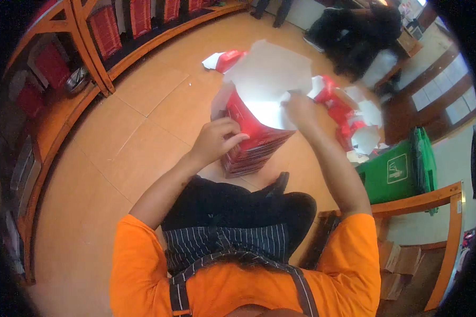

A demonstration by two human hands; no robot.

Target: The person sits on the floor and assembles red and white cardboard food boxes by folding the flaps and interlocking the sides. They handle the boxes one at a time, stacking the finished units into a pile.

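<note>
An orange tiled floor [100, 153] spread around the work. The left grip [219, 136] was clamped on the near left corner of a stack of red cartons [259, 150], thumb against the red wall. The right grip [301, 112], blurred, was at the right edge of the stack's white open top; whether it was pinching anything could not be told. Beyond both grips rose a pale flap [275, 63]. Right of the right grip lay loose red-and-white cartons [346, 116], then a green bin [394, 169]; far left of the left grip stood wooden shelving [84, 50].
</note>
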